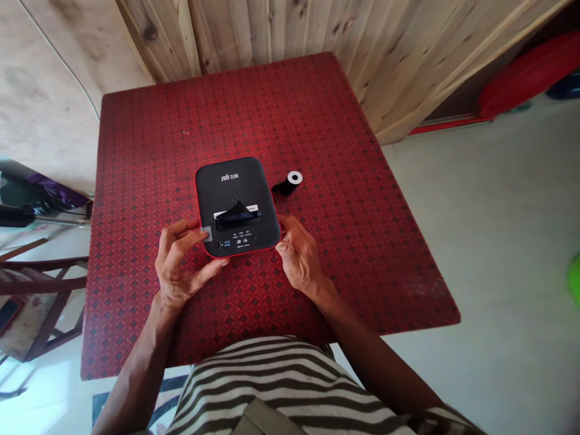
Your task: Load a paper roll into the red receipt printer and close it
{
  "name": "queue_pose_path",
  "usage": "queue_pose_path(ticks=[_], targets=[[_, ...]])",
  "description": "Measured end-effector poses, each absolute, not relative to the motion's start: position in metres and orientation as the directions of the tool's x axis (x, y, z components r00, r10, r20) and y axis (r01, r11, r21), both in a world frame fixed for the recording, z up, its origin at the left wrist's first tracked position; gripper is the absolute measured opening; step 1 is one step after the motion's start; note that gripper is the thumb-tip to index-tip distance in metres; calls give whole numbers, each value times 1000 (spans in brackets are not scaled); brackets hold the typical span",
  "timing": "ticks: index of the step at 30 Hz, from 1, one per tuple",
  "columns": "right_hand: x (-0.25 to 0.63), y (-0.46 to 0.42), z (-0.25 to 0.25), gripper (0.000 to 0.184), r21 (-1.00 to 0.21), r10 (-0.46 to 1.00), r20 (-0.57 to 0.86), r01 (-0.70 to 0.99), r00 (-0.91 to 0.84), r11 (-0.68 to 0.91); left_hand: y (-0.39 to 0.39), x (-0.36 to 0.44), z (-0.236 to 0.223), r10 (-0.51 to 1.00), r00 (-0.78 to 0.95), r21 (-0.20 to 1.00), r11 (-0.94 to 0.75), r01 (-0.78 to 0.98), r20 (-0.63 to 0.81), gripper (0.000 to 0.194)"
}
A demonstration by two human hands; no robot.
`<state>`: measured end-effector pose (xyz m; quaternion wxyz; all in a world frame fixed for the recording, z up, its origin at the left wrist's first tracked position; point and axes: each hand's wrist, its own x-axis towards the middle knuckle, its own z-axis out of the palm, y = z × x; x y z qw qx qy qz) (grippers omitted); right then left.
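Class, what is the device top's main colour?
Black. The device top shows best in the head view.

I count my hands: 2, left hand (176, 263) and right hand (299, 254) | black printer (235, 187): 1 | paper roll (289, 182): 1 | red patterned table (344, 254): 1 | wooden chair (38, 314): 1 | striped shirt (272, 377) on me: 1 | green object (575, 278), partly seen: 1

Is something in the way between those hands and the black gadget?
Nothing visible: the left hand and right hand both touch the black electronic device at its near corners. The white-ended roll is by its right edge, not between.
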<state>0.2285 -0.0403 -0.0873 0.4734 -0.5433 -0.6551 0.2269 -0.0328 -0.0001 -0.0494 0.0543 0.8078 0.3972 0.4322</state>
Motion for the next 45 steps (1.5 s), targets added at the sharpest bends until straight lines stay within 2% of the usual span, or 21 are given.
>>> queue_pose_path(ticks=[8,14,21,24,27,29,31,33,35,38,41,45], targets=[[229,-41,-88,66,-819,929,366,492,50,296,0,-32,-54,733,278,497,-643,583,621,49],[227,-37,-87,61,-820,912,407,457,42,345,2,-32,-55,739,285,527,-648,550,611,47],[229,-42,-74,58,-811,890,441,478,117,339,0,-34,-57,706,338,467,-681,564,622,50],[235,-33,-46,38,-737,842,520,574,143,357,-2,-35,-55,665,355,428,-717,551,657,53],[232,-7,-13,20,-570,822,566,689,-65,447,-3,-35,-54,636,366,381,-732,565,679,57],[223,16,5,18,-445,834,469,739,-290,507,-4,-34,-54,633,375,359,-729,582,677,61],[208,37,17,19,-330,845,261,779,-467,533,-6,-34,-55,642,379,358,-721,593,667,61],[193,52,24,23,-233,845,56,815,-532,530,-7,-35,-56,657,380,372,-713,595,651,58],[180,61,28,29,-156,851,-50,845,-523,511,-7,-35,-58,665,380,382,-709,593,643,56],[169,66,33,37,-84,870,-117,877,-479,472,-7,-35,-58,659,382,378,-713,591,648,55],[166,70,36,42,-65,872,-184,891,-453,449,-7,-33,-58,658,381,380,-715,586,650,55],[169,72,35,42,-60,861,-169,877,-480,477,-7,-32,-57,656,374,395,-720,571,655,54]])
